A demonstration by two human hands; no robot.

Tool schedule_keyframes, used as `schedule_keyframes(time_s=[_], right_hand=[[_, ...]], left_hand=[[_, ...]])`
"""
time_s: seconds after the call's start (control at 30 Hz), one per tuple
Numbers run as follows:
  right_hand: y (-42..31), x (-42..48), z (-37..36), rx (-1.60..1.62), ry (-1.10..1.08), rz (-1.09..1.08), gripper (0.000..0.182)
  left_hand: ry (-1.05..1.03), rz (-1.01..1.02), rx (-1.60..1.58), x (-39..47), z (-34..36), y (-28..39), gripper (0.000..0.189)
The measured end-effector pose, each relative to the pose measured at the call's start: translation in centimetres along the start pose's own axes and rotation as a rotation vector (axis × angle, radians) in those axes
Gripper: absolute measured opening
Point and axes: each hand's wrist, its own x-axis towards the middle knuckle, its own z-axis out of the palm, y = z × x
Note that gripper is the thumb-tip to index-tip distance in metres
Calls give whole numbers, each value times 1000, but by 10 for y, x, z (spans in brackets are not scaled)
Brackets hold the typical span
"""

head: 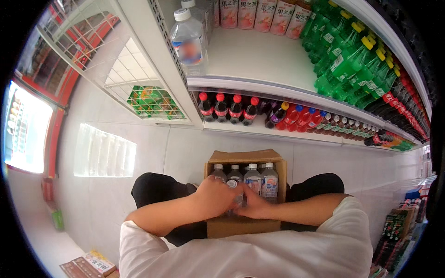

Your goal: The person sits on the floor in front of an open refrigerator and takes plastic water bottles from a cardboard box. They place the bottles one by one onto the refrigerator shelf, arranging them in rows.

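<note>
An open cardboard box (243, 229) stands on the floor between my knees. Inside it are several clear plastic bottles (269, 180) with white caps and printed labels. Over the near part of the box, a clear bottle with a white cap (232, 183) is gripped between both hands. My left hand (219, 194) wraps its left side, and my right hand (255, 205) closes on it from the right and lower down. Most of this bottle's body is hidden by my fingers, so I cannot tell whether its base touches the box.
Ahead is a white shelf unit (257, 59) with large clear bottles (189, 41) on the left, cartons (247, 14) behind and green bottles (347, 62) on the right. Cola bottles (219, 107) line the lower shelf. A wire mesh panel (114, 66) flanks it; stacked goods (396, 226) lie at right.
</note>
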Motion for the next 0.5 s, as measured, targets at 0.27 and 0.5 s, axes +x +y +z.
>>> schedule_keyframes(time_s=[0.27,0.5], right_hand=[[-34,22,-19,-218,-67,313,89],[-51,10,-26,-227,6,53,73]], left_hand=[[226,-211,-320,1,-27,-26,54],[71,-79,-230,0,-22,-81,28]])
